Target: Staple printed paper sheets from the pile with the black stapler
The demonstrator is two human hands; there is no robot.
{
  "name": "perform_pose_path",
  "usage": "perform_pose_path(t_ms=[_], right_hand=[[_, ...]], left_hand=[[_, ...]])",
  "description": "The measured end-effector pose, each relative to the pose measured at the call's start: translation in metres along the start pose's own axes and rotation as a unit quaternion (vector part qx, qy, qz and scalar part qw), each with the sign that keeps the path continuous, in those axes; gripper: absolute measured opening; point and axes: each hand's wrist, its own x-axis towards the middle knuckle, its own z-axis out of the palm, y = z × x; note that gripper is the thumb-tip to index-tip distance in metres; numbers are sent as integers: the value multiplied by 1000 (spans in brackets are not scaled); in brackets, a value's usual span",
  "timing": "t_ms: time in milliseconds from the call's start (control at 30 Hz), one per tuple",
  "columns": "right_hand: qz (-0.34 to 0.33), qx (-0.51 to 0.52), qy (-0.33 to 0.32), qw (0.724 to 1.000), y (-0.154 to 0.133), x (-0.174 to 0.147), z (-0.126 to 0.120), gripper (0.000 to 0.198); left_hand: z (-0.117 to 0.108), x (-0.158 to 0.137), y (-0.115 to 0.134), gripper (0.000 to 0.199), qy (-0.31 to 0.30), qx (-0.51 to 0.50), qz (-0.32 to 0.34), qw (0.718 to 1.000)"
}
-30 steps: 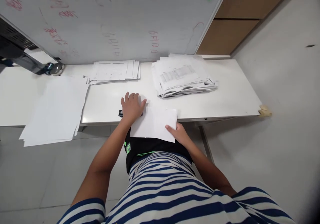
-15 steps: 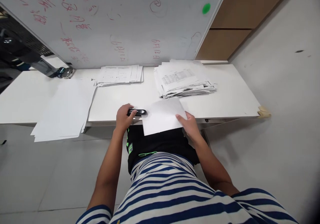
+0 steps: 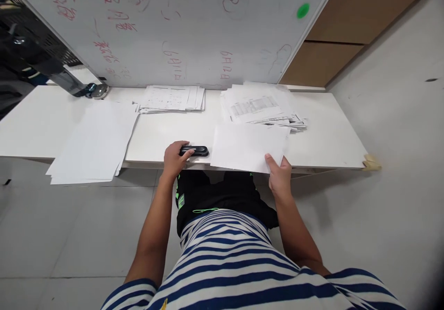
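My left hand [image 3: 176,158] is closed around the rear part of a black stapler [image 3: 197,151] at the desk's front edge. The stapler's nose points right, a little short of the paper. In my right hand [image 3: 279,176] a white sheet of paper [image 3: 248,146] is pinched at its lower right corner, thumb on top. Whether it is one sheet or several I cannot tell. Its far edge overlaps the front of a pile of printed papers [image 3: 255,104], and its near edge reaches the desk's front edge.
A neater stack of printed sheets [image 3: 173,98] lies at the back of the white desk [image 3: 319,139]. Blank sheets [image 3: 93,143] overhang the front edge on the left. Behind stands a whiteboard [image 3: 194,33] with red writing. Tape [image 3: 372,162] covers the right front corner.
The paper in my right hand has moved right and away from me, off the stapler's nose, and lies straighter. My left hand stays on the stapler. The view has shifted slightly.
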Motion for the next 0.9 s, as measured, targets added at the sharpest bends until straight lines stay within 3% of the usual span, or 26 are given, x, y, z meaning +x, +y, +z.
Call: perform_pose_path(t_ms=[367, 500, 567, 633, 767, 900], right_hand=[[11, 12, -15, 1000, 1, -8, 5, 51], [8, 21, -39, 999, -2, -16, 11, 53], [-5, 21, -45, 999, -4, -19, 14, 54], [-17, 15, -51, 998, -8, -20, 17, 53], [-23, 1, -61, 998, -17, -21, 24, 51], [-5, 12, -78, 997, -21, -29, 36, 51]], left_hand=[[7, 4, 5, 43, 70, 31, -8, 997], [-4, -14, 43, 54, 118, 29, 45, 992], [-10, -27, 67, 59, 101, -44, 55, 992], [-13, -39, 86, 68, 89, -155, 9, 984], [-10, -58, 101, 76, -51, -363, -116, 923], [6, -76, 107, 70, -149, -527, -201, 812]])
